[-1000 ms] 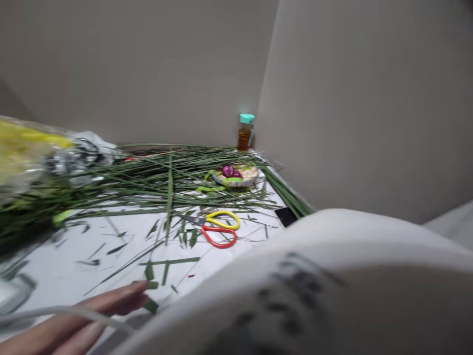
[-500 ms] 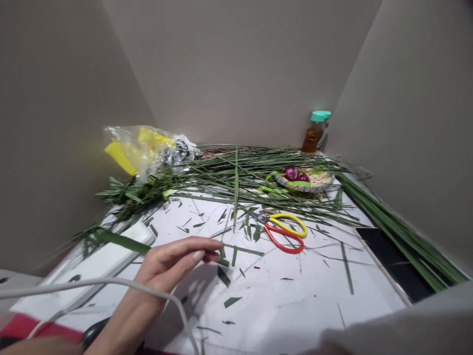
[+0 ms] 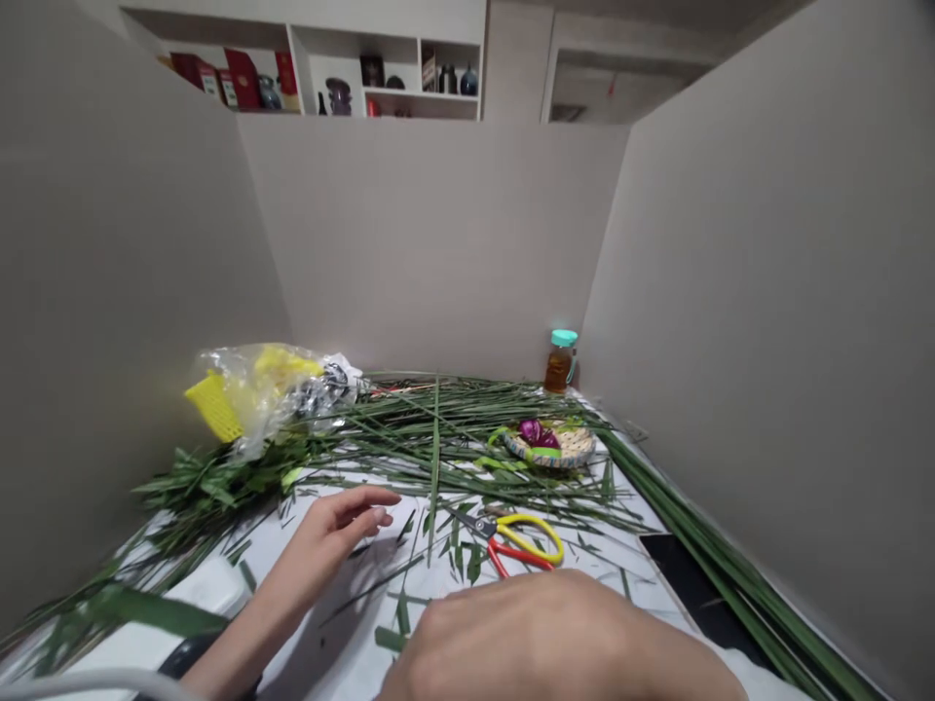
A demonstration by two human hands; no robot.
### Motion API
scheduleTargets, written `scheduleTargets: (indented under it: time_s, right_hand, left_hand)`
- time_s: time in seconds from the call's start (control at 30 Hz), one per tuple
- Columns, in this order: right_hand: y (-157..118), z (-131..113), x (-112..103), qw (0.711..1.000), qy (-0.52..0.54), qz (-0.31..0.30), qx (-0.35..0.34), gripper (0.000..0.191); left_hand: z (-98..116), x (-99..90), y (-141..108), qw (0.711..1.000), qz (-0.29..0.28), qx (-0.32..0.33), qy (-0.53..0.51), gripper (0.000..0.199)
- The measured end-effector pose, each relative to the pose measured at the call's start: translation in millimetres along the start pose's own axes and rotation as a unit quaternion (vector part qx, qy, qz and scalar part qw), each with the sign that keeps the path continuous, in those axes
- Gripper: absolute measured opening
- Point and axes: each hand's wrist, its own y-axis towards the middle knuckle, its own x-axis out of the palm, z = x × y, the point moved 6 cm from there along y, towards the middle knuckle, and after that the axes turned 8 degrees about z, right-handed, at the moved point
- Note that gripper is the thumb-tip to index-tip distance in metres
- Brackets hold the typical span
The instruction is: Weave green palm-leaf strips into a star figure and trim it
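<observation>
My left hand (image 3: pixel 337 531) reaches over the white tabletop with its fingers lightly bent. A gap shows between thumb and forefinger, and nothing is visible in them. A broad green leaf strip (image 3: pixel 157 611) runs towards its forearm from the left. My right hand (image 3: pixel 526 638) fills the bottom middle, back of the hand up; its fingers are hidden. Short leaf pieces (image 3: pixel 390 639) lie beside it. Scissors (image 3: pixel 527 538) with one yellow and one red handle lie just beyond, their lower handle partly covered by this hand. Leaf scraps (image 3: pixel 467 560) are scattered near the blades.
Long green leaves (image 3: pixel 438 409) cover the table's back. At left are a leafy bunch (image 3: pixel 211 482), a plastic bag (image 3: pixel 270 389) and a white box (image 3: pixel 208 584). A woven tray (image 3: pixel 577 446) holds purple pieces. A bottle (image 3: pixel 559 365) and phone (image 3: pixel 693 584) stand and lie right.
The view has tilted up, bringing shelves into sight. My right hand has come in from the lower right, where only a sleeve showed. My left hand is now farther from the leaf pieces.
</observation>
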Motion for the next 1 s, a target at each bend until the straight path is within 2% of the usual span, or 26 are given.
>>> scheduleTargets:
  time_s: [0.07, 0.13, 0.2, 0.3, 0.4, 0.5, 0.63, 0.73, 0.83, 1.0]
  right_hand:
    - [-5, 13, -11, 0.999, 0.03, -0.04, 0.021, 0.004]
    - [-12, 41, -29, 0.994, 0.034, -0.013, 0.101, 0.006]
    - [-19, 75, -50, 0.985, -0.012, 0.057, 0.165, 0.009]
    - [-30, 129, -84, 0.942, -0.094, 0.186, 0.263, 0.017]
    - [-27, 169, -105, 0.9, -0.139, 0.253, 0.327, 0.024]
    - [-7, 191, -109, 0.874, -0.153, 0.281, 0.366, 0.027]
    - [28, 211, -95, 0.847, -0.143, 0.303, 0.414, 0.032]
    - [42, 227, -85, 0.833, -0.107, 0.328, 0.432, 0.034]
    - [40, 243, -87, 0.824, -0.045, 0.375, 0.422, 0.034]
    - [19, 255, -104, 0.808, 0.1, 0.456, 0.36, 0.031]
  left_hand:
    - [-4, 1.5, 11, 0.999, 0.008, 0.02, 0.029, 0.025]
    - [-5, 3.0, 18, 0.997, 0.028, 0.046, 0.061, 0.025]
    - [-6, 6.1, 21, 0.992, 0.055, 0.076, 0.088, 0.026]
    - [-14, 17.5, 20, 0.982, 0.079, 0.12, 0.121, 0.027]
    - [-23, 33.0, 14, 0.975, 0.075, 0.151, 0.146, 0.025]
    - [-27, 45.6, 7, 0.972, 0.046, 0.169, 0.154, 0.025]
    - [-22, 55.1, 1, 0.967, -0.017, 0.194, 0.163, 0.024]
    - [-21, 56.6, 1, 0.961, -0.053, 0.204, 0.177, 0.04]
    - [-23, 54.1, 2, 0.958, -0.067, 0.208, 0.184, 0.048]
    - [-24, 49.9, 5, 0.96, -0.067, 0.215, 0.165, 0.046]
